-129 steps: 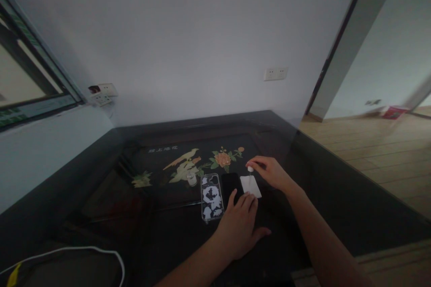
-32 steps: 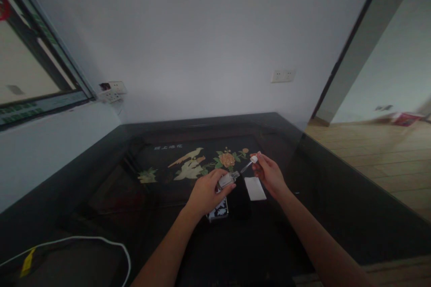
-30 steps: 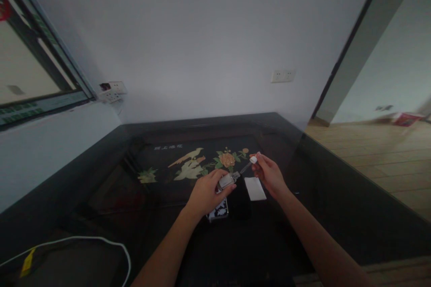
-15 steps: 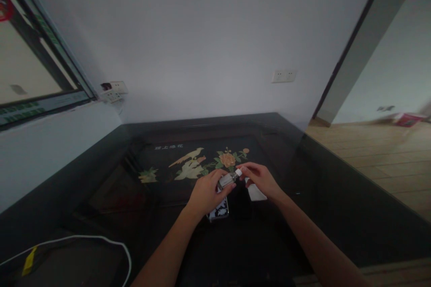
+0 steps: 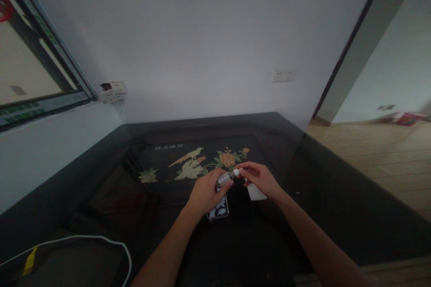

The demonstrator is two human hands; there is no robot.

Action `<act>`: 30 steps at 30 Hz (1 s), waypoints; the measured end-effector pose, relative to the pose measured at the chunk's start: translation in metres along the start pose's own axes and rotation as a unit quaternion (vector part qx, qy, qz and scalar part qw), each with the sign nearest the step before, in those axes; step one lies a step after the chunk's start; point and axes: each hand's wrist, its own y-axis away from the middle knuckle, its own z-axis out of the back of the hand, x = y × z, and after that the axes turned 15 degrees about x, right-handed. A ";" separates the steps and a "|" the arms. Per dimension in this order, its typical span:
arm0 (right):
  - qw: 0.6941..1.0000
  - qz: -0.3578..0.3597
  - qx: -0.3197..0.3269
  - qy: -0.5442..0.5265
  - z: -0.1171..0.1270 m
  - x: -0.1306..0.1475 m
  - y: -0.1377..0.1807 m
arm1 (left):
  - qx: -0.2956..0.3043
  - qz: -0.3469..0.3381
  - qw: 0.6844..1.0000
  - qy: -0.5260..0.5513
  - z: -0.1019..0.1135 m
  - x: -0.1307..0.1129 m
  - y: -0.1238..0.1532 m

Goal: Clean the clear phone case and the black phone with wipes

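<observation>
My left hand (image 5: 207, 192) is closed around a small clear bottle (image 5: 223, 180), which tilts with its neck up and to the right. The fingertips of my right hand (image 5: 260, 179) pinch the bottle's white cap (image 5: 237, 172), at the end of the neck. Beneath my left hand lies a phone in a black-and-white patterned case (image 5: 218, 210), partly covered by the hand. A white piece of paper or cloth (image 5: 256, 192) rests on the table below my right hand, and a dark flat object (image 5: 241, 204) lies between it and the phone.
The glossy black table (image 5: 296, 228) carries an inlaid bird-and-flower picture (image 5: 190, 169). A white cable (image 5: 97, 236) with a yellow tag (image 5: 30, 260) curves across the near left. Behind the table rises a wall with sockets (image 5: 283, 76); a window (image 5: 37, 67) is at the left.
The bottle and its cap have shifted very slightly left and tilt a little flatter. My right fingers have moved slightly with the cap; all else looks the same.
</observation>
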 end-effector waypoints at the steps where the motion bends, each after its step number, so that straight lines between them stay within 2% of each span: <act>1: 1.000 0.000 0.002 -0.001 0.001 0.000 0.000 | 0.001 0.001 1.000 0.001 0.000 0.000 0.000; 6: 1.000 -0.010 0.018 -0.016 0.002 0.000 0.001 | 0.001 0.006 1.000 0.003 0.001 -0.002 0.000; 11: 1.000 0.009 -0.017 -0.004 -0.003 -0.003 -0.002 | 0.010 -0.003 1.000 0.001 0.002 -0.004 0.000; 15: 0.998 -0.006 0.028 0.059 -0.003 -0.004 -0.002 | 0.017 -0.001 1.000 0.000 0.003 -0.004 0.000; 18: 0.997 -0.007 0.032 0.076 -0.002 -0.003 0.000 | 0.019 0.005 1.000 0.001 0.003 -0.003 0.000; 24: 0.999 0.007 0.034 -0.004 0.000 -0.008 -0.002 | 0.026 -0.004 1.000 0.013 0.002 -0.003 -0.001; 30: 0.998 -0.016 0.052 0.023 0.000 -0.013 -0.004 | 0.025 -0.002 1.000 0.010 0.002 -0.004 0.000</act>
